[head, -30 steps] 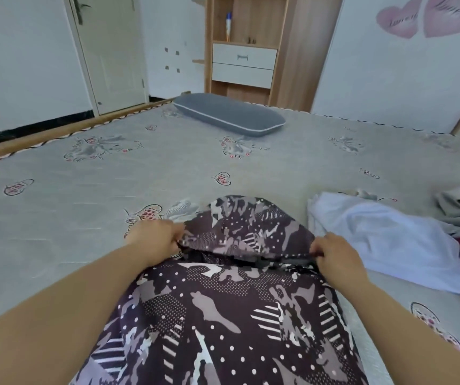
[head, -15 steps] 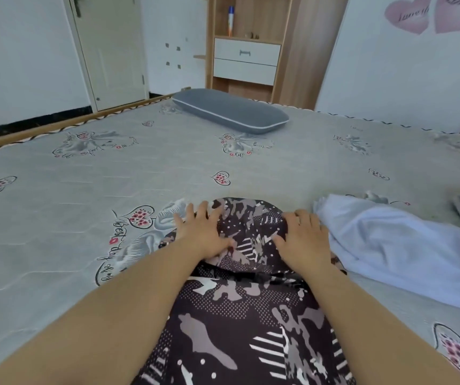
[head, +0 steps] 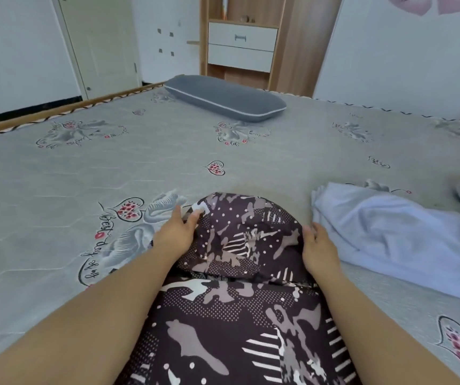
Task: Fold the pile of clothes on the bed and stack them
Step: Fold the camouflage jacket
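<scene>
On the bed (head: 84,168), our patterned jacket (head: 240,323) lies at the near edge, its hood (head: 245,234) flattened between left hand (head: 174,234) and right hand (head: 319,250), fingers straight, gripping nothing. We should smooth outward evenly before folding.

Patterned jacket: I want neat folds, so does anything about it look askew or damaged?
Nothing stands out. The patterned jacket lies flat, its hood between the left hand and right hand; no tears show.
</scene>
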